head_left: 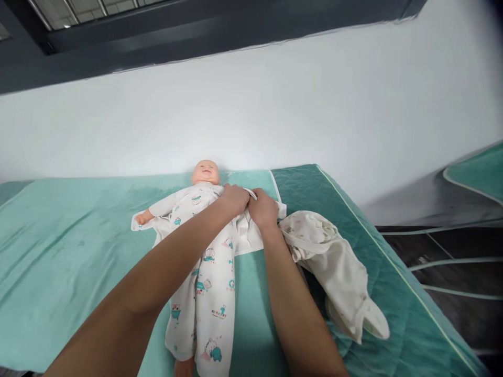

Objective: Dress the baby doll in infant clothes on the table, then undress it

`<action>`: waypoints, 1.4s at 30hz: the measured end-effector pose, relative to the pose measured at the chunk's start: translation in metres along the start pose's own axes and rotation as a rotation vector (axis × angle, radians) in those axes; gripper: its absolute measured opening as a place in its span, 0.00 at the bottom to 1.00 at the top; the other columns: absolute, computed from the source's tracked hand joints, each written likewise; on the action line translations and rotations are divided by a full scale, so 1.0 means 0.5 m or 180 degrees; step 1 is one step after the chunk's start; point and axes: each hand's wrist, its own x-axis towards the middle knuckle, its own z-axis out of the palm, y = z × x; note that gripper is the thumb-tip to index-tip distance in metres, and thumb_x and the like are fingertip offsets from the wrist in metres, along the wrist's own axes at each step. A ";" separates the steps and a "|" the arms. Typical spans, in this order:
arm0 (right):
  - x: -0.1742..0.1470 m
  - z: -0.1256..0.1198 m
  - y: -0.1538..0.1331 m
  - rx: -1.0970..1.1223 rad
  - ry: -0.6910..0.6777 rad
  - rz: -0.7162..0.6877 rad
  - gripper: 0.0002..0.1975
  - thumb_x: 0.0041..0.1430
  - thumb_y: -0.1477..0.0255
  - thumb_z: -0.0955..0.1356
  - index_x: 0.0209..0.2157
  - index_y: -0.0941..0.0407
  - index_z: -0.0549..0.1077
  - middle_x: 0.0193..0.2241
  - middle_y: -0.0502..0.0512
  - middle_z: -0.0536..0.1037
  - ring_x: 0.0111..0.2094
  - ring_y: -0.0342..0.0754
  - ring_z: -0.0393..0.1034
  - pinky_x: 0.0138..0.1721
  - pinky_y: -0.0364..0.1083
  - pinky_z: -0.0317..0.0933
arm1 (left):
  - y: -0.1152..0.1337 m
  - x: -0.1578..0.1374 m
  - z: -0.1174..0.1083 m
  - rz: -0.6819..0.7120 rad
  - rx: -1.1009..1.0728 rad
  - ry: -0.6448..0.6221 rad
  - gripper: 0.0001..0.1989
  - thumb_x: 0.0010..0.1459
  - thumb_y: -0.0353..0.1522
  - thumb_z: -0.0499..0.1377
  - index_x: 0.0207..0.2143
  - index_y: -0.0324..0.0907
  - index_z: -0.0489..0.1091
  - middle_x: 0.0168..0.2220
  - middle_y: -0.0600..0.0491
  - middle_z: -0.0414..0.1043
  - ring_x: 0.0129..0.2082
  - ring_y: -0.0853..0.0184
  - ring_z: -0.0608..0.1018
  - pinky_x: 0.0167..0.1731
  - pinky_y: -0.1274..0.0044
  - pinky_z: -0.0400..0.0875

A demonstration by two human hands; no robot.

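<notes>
A baby doll [206, 172] lies on its back in a white printed baby outfit [215, 283]. My left hand [236, 199] is closed on white cloth by the doll's shoulder, at the right side of the picture. Close beside it, my right hand [262, 208] pinches the same cloth, which looks like the sleeve or edge of a white baby top [249, 238] spread under the doll. On the left, the doll's hand [143, 217] rests on the other sleeve. My forearms cover part of the doll's body.
A crumpled white baby garment [334, 267] lies right of my right forearm. Beneath everything is a light green sheet [51, 251] over a darker green quilted mattress [408, 314]. A white wall [251, 110] stands behind, and another green padded piece [479, 173] is at the right.
</notes>
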 end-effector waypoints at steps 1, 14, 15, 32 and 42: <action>0.000 0.001 0.000 0.0013 -0.0020 0.0005 0.16 0.66 0.70 0.60 0.48 0.53 0.76 0.42 0.60 0.83 0.48 0.57 0.75 0.53 0.53 0.58 | 0.002 0.007 0.004 0.0073 -0.0010 -0.0008 0.13 0.59 0.27 0.59 0.46 0.40 0.77 0.48 0.41 0.79 0.52 0.51 0.78 0.54 0.61 0.68; 0.003 0.013 0.018 0.0907 0.0289 -0.0038 0.17 0.63 0.74 0.60 0.50 0.54 0.74 0.44 0.62 0.81 0.46 0.58 0.73 0.49 0.53 0.61 | -0.010 -0.019 -0.001 0.0146 0.0422 0.0306 0.15 0.59 0.21 0.56 0.48 0.37 0.74 0.48 0.39 0.79 0.51 0.50 0.79 0.50 0.61 0.67; 0.003 0.014 0.020 0.0958 0.0320 -0.0028 0.17 0.62 0.74 0.60 0.49 0.55 0.74 0.44 0.62 0.80 0.46 0.59 0.72 0.49 0.53 0.61 | -0.012 -0.024 -0.003 0.0125 0.0449 0.0313 0.15 0.59 0.21 0.57 0.47 0.36 0.75 0.48 0.39 0.79 0.51 0.49 0.78 0.49 0.62 0.66; 0.025 0.039 0.076 0.1999 0.0562 0.0106 0.13 0.50 0.69 0.62 0.37 0.54 0.73 0.40 0.58 0.79 0.44 0.55 0.71 0.51 0.55 0.62 | -0.119 -0.105 -0.028 -0.0229 0.0649 0.0477 0.20 0.57 0.21 0.58 0.53 0.37 0.69 0.50 0.40 0.76 0.50 0.53 0.77 0.44 0.67 0.68; 0.039 0.032 0.083 0.2909 0.0553 -0.0067 0.21 0.43 0.69 0.65 0.42 0.56 0.74 0.44 0.61 0.81 0.45 0.54 0.76 0.48 0.54 0.68 | -0.105 -0.094 -0.034 -0.0141 0.0254 0.0432 0.22 0.57 0.23 0.60 0.55 0.36 0.68 0.51 0.38 0.76 0.50 0.50 0.79 0.45 0.64 0.71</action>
